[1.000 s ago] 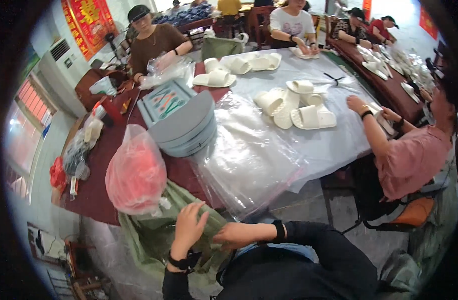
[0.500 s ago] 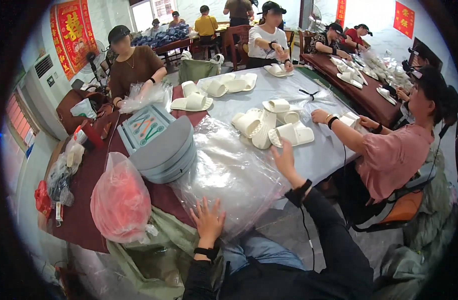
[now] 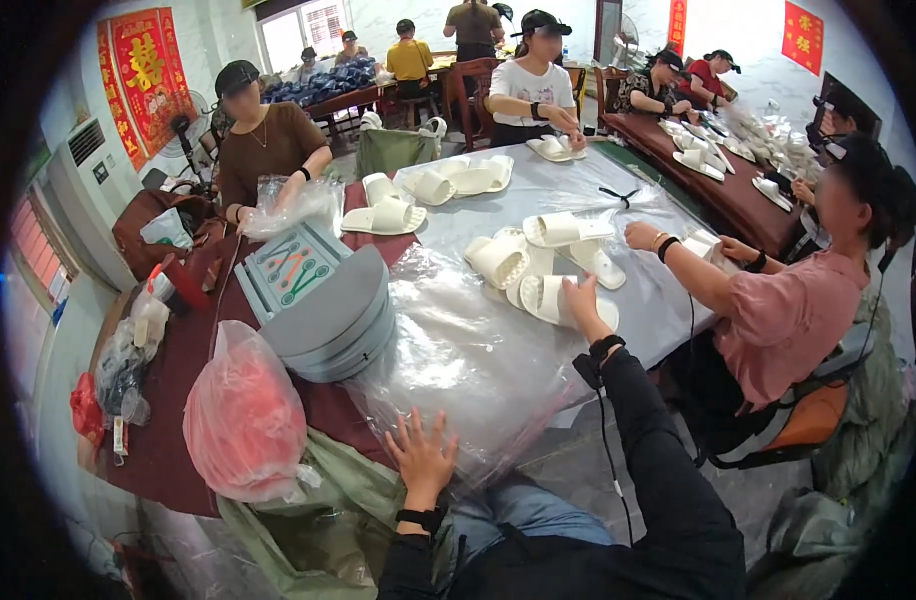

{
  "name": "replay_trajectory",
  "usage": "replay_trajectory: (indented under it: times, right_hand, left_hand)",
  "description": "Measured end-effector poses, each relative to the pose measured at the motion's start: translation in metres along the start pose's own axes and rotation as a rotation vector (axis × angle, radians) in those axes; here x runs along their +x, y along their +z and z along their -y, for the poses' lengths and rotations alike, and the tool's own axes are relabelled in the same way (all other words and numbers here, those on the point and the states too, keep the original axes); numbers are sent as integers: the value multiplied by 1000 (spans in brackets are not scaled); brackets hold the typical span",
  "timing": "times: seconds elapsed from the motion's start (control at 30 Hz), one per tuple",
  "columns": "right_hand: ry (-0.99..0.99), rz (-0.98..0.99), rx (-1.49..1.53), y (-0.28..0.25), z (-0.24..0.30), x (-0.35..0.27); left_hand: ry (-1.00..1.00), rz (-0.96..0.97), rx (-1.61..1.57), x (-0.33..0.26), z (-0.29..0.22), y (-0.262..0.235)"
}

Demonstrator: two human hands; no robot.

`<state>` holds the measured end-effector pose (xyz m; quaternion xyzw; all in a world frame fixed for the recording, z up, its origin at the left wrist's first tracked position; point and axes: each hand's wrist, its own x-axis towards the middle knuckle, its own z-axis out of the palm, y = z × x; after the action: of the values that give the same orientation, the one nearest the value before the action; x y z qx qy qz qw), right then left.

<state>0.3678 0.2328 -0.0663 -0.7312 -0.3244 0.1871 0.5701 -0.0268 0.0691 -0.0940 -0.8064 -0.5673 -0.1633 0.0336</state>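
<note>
Since the earlier frame, the white slipper [image 3: 552, 298] had slid slightly downward, right of centre, apparently gripped at its strap by the right hand [image 3: 584, 303] for control, while the wide-spread left hand [image 3: 422, 460], lower centre, seemingly steadied clear plastic [image 3: 468, 345].

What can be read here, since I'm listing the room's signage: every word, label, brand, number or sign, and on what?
I won't copy wording, only where it stands:
Tall red-and-gold paper hanging, left wall: large gold character, smaller writing around it.
Square red paper sign, upper right: large characters, smaller marks unreadable.
Narrow red paper strip, back wall: too small.
Tall white cabinet with dark vent: small dark panel, unreadable.
White open-toed slippers: no legible lettering.
</note>
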Motion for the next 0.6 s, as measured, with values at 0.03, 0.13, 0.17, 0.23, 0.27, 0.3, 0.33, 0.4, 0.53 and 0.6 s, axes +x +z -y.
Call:
replay_trajectory:
  times: [0.03,0.13,0.17,0.23,0.27,0.3,0.33,0.4,0.53,0.6]
  right_hand:
    - [30,9,92,2,1,-8]
    - [143,64,281,6,16,-26]
    - [80,108,180,7,26,-39]
    - [18,223,140,2,47,-63]
    - [15,221,140,-3,54,-72]
    - [53,295,153,-8,61,-81]
    - [88,364,164,-17,72,-92]
    - [82,386,106,-27,90,-112]
    - [145,365,50,-47,91,-125]
    - [108,322,-64,-53,71,-122]
  left_hand:
    - [1,2,-1,-1,1,-1]
    - [-1,-3,0,-3,5,-1]
    - [-7,-8,6,-4,7,0]
    - [-12,-15,0,-5,9,-1]
    - [-10,-18,-10,-4,8,-1]
    - [-10,-20,-11,-4,9,1]
    - [4,-45,-3,-3,7,2]
    - [10,-66,11,-4,8,3]
    - [20,-88,-3,-5,7,3]
    - [23,-93,-6,-4,7,3]
